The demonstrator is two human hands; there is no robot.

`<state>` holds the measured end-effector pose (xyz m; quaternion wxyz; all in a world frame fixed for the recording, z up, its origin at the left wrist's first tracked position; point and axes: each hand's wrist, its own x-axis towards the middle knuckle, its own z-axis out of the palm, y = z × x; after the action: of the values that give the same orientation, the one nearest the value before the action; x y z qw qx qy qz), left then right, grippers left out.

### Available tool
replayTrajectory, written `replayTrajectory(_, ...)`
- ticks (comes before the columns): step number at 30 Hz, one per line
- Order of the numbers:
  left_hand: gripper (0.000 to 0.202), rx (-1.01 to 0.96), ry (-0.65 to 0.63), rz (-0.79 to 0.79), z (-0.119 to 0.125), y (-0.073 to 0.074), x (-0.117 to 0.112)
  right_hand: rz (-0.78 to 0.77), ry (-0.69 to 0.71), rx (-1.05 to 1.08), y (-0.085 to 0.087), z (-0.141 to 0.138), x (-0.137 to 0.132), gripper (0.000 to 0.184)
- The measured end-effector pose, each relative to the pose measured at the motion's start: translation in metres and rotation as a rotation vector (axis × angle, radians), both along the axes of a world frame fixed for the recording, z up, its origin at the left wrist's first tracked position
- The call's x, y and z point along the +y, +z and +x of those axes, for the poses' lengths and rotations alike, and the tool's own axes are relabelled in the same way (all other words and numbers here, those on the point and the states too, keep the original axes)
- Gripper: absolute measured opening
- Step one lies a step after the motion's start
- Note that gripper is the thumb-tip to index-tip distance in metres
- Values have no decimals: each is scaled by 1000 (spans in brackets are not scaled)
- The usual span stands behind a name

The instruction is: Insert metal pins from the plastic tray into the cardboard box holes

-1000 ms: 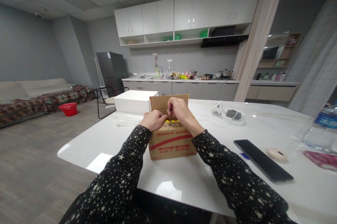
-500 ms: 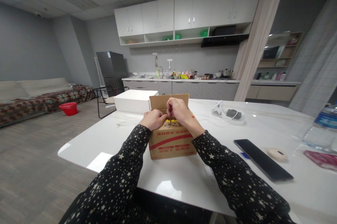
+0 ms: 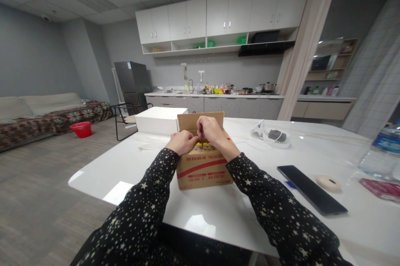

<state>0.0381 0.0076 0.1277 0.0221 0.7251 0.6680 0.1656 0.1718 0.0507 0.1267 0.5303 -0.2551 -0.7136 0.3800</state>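
On the table in front of me stands a cardboard box (image 3: 206, 173) with red print and its back flap (image 3: 187, 121) raised. Small round dark spots (image 3: 204, 148), holes or studs, dot its top, beside a strip of yellow. My left hand (image 3: 183, 142) is closed over the top's left side, thumb pointing at the middle; its fingertips are partly hidden. Above the top, my right hand (image 3: 211, 130) is closed in a pinch. A thin dark stick (image 3: 201, 142) shows below its fingertips, its lower end at the box top.
A white box (image 3: 161, 120) stands behind on the left. To the right lie a white cable-like item (image 3: 276, 137), a black phone (image 3: 311, 189), a round beige case (image 3: 328, 183), a pink packet (image 3: 381, 190) and a plastic bottle (image 3: 383, 153). The white table (image 3: 125, 157) has a rounded left corner.
My right hand has shifted very slightly left, its forearm with it. The left hand and the cardboard box stay where they were.
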Motion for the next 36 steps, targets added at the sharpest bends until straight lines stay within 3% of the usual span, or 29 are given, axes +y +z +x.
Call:
replayTrajectory(6, 45, 2, 17, -8, 1, 1, -1, -84, -34, -2, -1, 3, 1, 32)
replayTrajectory(13, 42, -24, -1, 18, -2, -1, 1, 14, -11, -144, -1, 5, -7, 33)
replayTrajectory(36, 43, -41, 13, 7, -1, 1, -2, -27, -24, -250, -3, 13, 0, 36)
